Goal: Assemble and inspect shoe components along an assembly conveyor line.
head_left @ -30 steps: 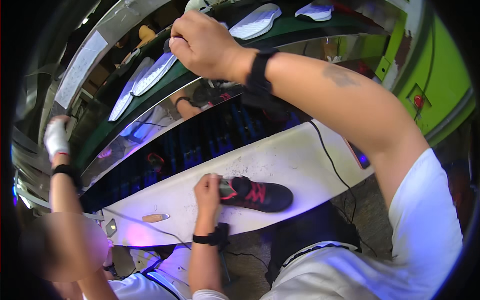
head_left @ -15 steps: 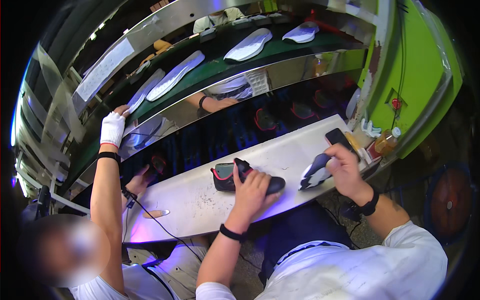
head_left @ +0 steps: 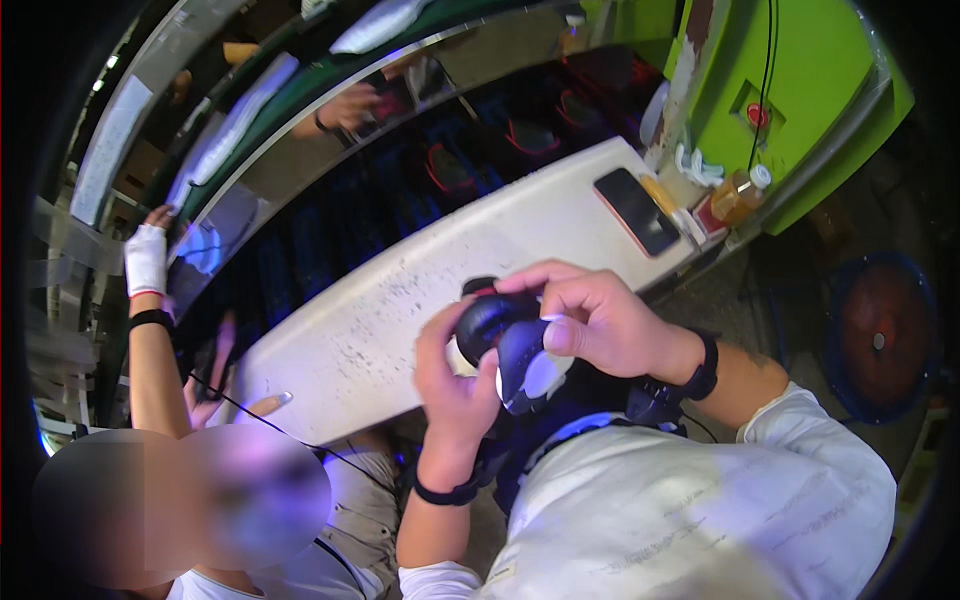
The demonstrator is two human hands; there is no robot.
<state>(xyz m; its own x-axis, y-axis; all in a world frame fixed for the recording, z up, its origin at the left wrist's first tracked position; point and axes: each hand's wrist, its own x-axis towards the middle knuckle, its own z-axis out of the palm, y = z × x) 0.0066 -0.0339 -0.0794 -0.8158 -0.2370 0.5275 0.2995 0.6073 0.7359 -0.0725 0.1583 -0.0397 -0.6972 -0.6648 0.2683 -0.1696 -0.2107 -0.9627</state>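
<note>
Near the bench's front edge, my left hand (head_left: 447,368) is wrapped round a black shoe (head_left: 484,322) with its rounded end facing me. My right hand (head_left: 618,322) pinches a curved dark blue and white sole piece (head_left: 526,362) between thumb and fingers, with its fingertips also reaching over the shoe. The sole piece overlaps the front of the shoe in view. Whether it sits inside the shoe or only against it I cannot tell. Part of the shoe is hidden behind the piece and my fingers.
The pale bench (head_left: 380,290) carries a dark phone (head_left: 637,212) and a bottle (head_left: 740,195) at its right end. At its left end lies a wooden-handled tool (head_left: 268,404). Behind run a dark conveyor with shoes (head_left: 448,168) and a green belt with white soles (head_left: 240,120). A co-worker's gloved hand (head_left: 147,262) reaches there.
My left hand has lifted the shoe off the bench toward me and turned it. My right hand has brought the sole piece left to meet it. The view has shifted.
</note>
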